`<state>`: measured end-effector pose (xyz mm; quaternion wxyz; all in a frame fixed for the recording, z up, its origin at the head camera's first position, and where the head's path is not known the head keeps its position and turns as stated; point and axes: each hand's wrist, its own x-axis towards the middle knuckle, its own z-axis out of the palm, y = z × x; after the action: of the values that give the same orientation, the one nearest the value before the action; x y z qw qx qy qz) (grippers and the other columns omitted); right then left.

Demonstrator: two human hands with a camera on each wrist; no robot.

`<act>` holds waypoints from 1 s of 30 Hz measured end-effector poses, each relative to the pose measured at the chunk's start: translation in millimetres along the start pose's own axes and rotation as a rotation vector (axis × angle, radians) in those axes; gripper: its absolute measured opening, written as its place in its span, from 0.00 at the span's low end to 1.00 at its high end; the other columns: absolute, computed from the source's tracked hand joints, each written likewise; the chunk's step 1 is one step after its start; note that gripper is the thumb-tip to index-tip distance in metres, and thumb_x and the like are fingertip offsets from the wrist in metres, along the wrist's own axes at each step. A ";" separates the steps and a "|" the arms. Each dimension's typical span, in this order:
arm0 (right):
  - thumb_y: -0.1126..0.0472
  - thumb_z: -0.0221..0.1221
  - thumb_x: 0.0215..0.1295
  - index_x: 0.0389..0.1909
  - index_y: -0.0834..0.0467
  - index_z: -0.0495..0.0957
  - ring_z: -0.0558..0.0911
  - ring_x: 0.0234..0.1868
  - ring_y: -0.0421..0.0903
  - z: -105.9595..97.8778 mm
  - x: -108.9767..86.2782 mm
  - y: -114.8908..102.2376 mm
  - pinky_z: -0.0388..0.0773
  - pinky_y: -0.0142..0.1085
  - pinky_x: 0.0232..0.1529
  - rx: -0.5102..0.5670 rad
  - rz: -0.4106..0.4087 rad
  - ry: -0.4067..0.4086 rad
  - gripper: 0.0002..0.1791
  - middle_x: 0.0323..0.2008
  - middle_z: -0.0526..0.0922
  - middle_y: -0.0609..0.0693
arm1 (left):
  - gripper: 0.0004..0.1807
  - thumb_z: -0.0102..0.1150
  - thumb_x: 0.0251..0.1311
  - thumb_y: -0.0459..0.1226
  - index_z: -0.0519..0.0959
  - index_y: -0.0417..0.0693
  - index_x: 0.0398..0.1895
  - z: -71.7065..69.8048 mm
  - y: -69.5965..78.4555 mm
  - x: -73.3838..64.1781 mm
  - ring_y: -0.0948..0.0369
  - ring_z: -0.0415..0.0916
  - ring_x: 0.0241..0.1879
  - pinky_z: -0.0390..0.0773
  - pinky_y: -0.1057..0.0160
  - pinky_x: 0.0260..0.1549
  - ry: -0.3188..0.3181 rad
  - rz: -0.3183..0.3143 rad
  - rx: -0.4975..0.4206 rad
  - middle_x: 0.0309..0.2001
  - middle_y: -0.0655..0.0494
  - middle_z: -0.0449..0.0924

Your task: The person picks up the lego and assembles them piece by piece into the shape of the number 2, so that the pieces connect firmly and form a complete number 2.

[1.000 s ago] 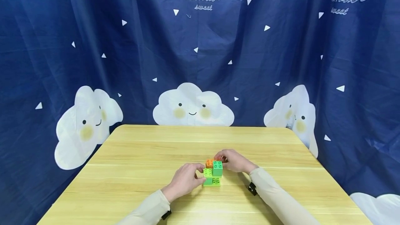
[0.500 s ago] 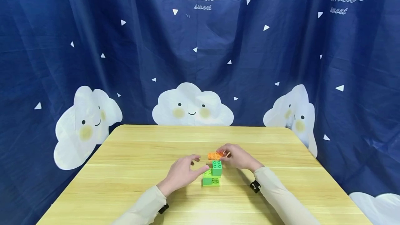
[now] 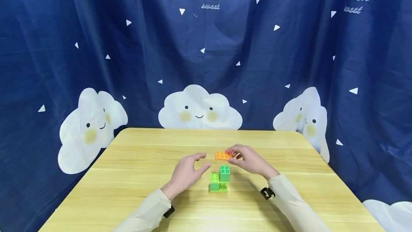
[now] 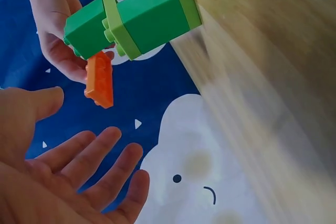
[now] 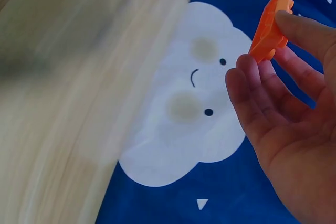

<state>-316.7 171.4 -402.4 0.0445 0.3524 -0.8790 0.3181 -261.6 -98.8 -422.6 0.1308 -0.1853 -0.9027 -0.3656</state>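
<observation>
Between thumb and fingers my right hand [image 3: 252, 159] pinches an orange toy building brick [image 3: 222, 156], flat with studs on top, in the air beyond the stack. The right wrist view shows the hollow underside of this orange brick [image 5: 269, 27]. Below it on the table stands a stack of green bricks: a lime plate at the bottom, a green brick, another lime plate [image 3: 214, 178], and a darker green brick [image 3: 224, 173] at the upper right. My left hand [image 3: 186, 171], its fingers spread and holding nothing, hovers left of the stack, apart from it.
The stack stands on a pale wooden table [image 3: 154, 153] with rounded far corners. Behind the table hangs a dark blue curtain [image 3: 206, 63] printed with white clouds. A black band [image 3: 268, 193] is on my right wrist.
My right hand has lifted the orange brick off the stack and carried it up and away behind it. My left hand has let go of the stack and drawn back from it, its fingers spreading.
</observation>
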 end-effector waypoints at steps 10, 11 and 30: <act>0.55 0.66 0.70 0.56 0.54 0.82 0.82 0.44 0.39 -6.9 -8.8 -18.8 0.84 0.41 0.50 -0.022 -0.011 0.007 0.16 0.48 0.84 0.43 | 0.25 0.64 0.68 0.51 0.80 0.51 0.64 -1.0 6.7 1.0 0.51 0.80 0.59 0.78 0.45 0.59 0.056 0.040 -0.079 0.60 0.54 0.83; 0.55 0.66 0.70 0.56 0.54 0.82 0.82 0.44 0.39 -7.2 -9.6 -20.8 0.84 0.42 0.50 -0.025 -0.016 0.008 0.16 0.48 0.84 0.42 | 0.25 0.64 0.68 0.51 0.80 0.51 0.64 -1.3 7.4 1.2 0.51 0.80 0.59 0.78 0.44 0.59 0.062 0.044 -0.088 0.60 0.53 0.83; 0.55 0.67 0.68 0.55 0.50 0.82 0.83 0.44 0.37 -9.2 -23.5 -42.6 0.83 0.37 0.49 -0.045 -0.064 0.035 0.16 0.50 0.83 0.39 | 0.25 0.66 0.65 0.54 0.83 0.55 0.61 -5.1 11.3 -0.9 0.57 0.82 0.55 0.78 0.44 0.57 0.052 0.110 -0.185 0.56 0.59 0.86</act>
<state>-272.9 167.4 -379.7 0.0778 0.3736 -0.8733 0.3030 -255.4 -95.1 -412.5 0.1566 -0.2361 -0.8499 -0.4443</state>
